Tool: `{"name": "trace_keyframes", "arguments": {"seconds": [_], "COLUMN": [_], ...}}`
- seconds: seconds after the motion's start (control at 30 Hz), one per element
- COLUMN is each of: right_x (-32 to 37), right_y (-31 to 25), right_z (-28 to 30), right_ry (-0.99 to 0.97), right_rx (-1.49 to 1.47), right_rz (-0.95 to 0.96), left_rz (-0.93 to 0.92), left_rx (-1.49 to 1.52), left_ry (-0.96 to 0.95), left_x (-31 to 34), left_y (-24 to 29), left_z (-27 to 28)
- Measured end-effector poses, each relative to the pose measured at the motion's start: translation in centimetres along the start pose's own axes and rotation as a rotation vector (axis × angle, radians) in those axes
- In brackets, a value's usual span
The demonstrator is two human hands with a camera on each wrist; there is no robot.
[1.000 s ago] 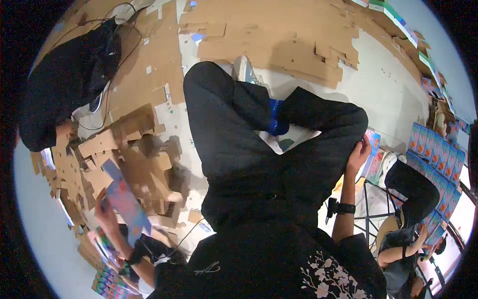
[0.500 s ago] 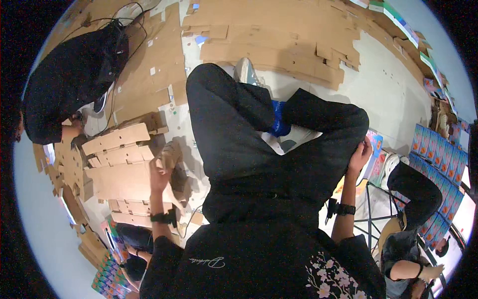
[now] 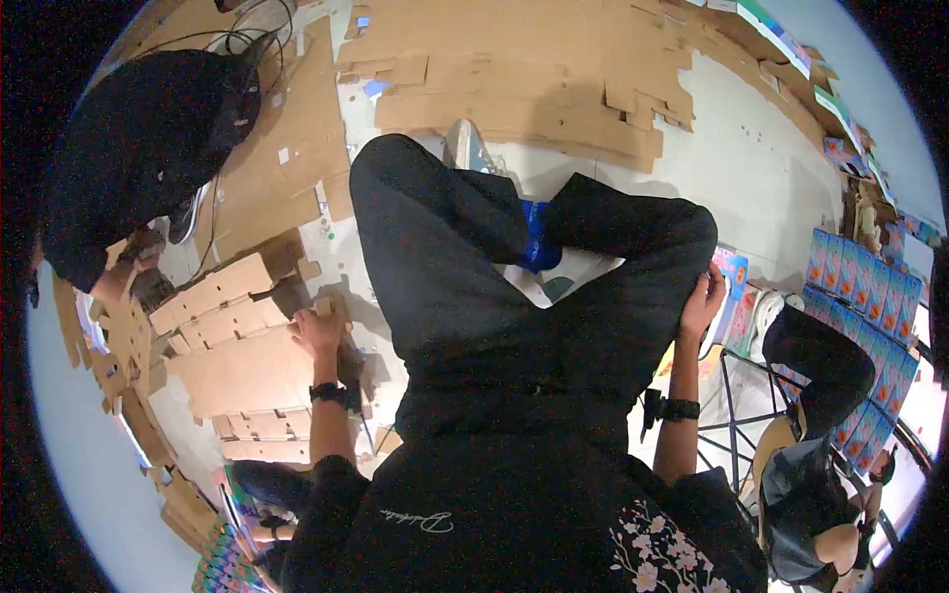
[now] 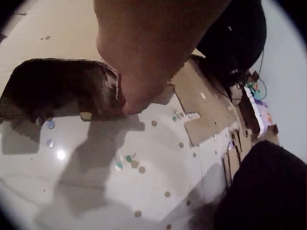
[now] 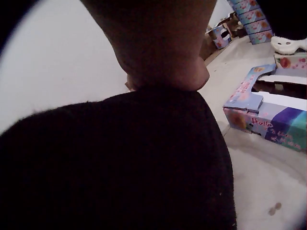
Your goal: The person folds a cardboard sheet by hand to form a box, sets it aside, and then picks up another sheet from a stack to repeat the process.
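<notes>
In the head view my left hand (image 3: 318, 334) is at the right edge of a stack of flat brown cardboard (image 3: 232, 371). The left wrist view has this hand (image 4: 144, 62) against the edge of a cardboard piece (image 4: 62, 40), beside a dark cut-out; most of its fingers are hidden, so a grip cannot be made out. My right hand (image 3: 700, 304) rests on the black-trousered knee (image 3: 682, 232), holding nothing visible. From the right wrist, that hand (image 5: 158, 52) lies over the dark cloth, its fingertips out of sight.
A printed box (image 5: 259, 120) stands on the floor just beyond the right knee. Stacked printed boxes (image 3: 870, 296) rise at the far right, near a seated person (image 3: 806, 504). Another person in black (image 3: 148, 148) bends at the upper left. Cardboard sheets (image 3: 504, 89) cover the floor ahead.
My left hand held a printed blue-and-pink piece at the lower left, let it go, and moved to the brown stack's right edge. My right hand has stayed on the knee.
</notes>
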State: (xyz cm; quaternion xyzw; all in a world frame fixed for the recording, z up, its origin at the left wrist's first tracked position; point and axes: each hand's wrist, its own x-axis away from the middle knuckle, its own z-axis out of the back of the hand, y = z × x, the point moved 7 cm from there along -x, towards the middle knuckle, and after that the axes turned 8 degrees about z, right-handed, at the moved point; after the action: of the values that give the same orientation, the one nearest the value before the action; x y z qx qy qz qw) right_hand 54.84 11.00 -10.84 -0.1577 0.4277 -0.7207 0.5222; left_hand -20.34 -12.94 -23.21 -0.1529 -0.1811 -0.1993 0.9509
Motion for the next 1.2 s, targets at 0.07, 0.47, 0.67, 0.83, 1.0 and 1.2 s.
{"name": "trace_keyframes", "arguments": {"seconds": [0.07,0.47,0.67,0.83,1.0,1.2], "right_x": [0.2,0.1,0.4,0.2,-0.1,0.1], "right_y": [-0.4,0.4,-1.4,0.0,1.1,-0.2], "right_z": [0.0,-0.3,0.0,0.0,0.3,0.2], "right_ry": [0.003,0.006,-0.014,-0.002,-0.027,-0.008], "right_rx": [-0.005,-0.085,0.008,0.003,-0.054,0.004], "right_rz": [-0.016,-0.006,0.017,0.002,0.007,-0.003], "left_rz": [-0.046,-0.149,-0.093,-0.156,-0.035,-0.156], "left_rx": [-0.039,0.012,-0.004,-0.017,0.003,0.257], "left_ry": [0.025,0.007,0.07,0.386,0.158,0.245], "left_x": [-0.6,0.2,-0.8,-0.4,-1.1,-0.8], "left_y": [-0.9,-4.6,-2.5,-1.6,0.0,-2.2], "left_z": [-1.2,-0.8,-2.8,-2.9,-3.0,-1.1]}}
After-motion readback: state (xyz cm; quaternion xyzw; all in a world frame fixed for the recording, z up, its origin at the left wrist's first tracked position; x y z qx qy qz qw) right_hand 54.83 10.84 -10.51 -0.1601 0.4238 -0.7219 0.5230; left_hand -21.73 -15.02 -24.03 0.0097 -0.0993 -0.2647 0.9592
